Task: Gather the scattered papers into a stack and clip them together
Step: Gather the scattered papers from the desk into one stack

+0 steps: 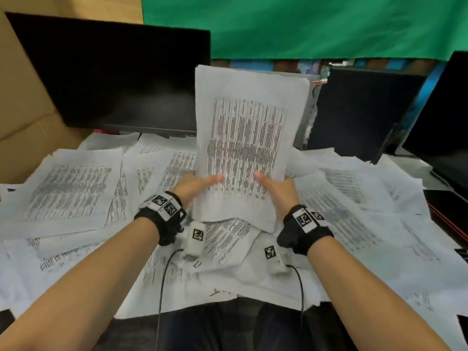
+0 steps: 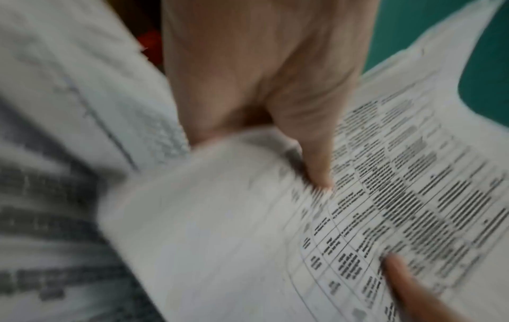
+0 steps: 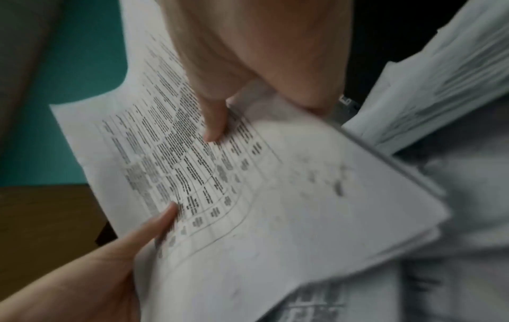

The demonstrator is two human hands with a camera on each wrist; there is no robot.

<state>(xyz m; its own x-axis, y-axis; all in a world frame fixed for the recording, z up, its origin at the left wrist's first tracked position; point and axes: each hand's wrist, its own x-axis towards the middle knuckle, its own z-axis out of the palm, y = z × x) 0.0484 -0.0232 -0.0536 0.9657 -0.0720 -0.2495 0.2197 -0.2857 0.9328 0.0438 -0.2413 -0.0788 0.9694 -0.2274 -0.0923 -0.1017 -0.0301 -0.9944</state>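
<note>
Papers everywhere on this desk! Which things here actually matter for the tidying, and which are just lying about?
Part of the job:
- held stack, gripped by left hand and right hand
- loose sheets covering the desk

Just lying about:
- dark monitor
- black computer case
- cardboard box
- green backdrop

No clip visible.

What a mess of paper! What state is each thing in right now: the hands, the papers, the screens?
Left hand: grips the stack's left edge, thumb on the front.
Right hand: grips the stack's right edge, thumb on the front.
Stack: held up on end above the desk, no clip visible.
Loose papers: scattered flat, overlapping.
Monitor: dark.
Right monitor: dark.
</note>
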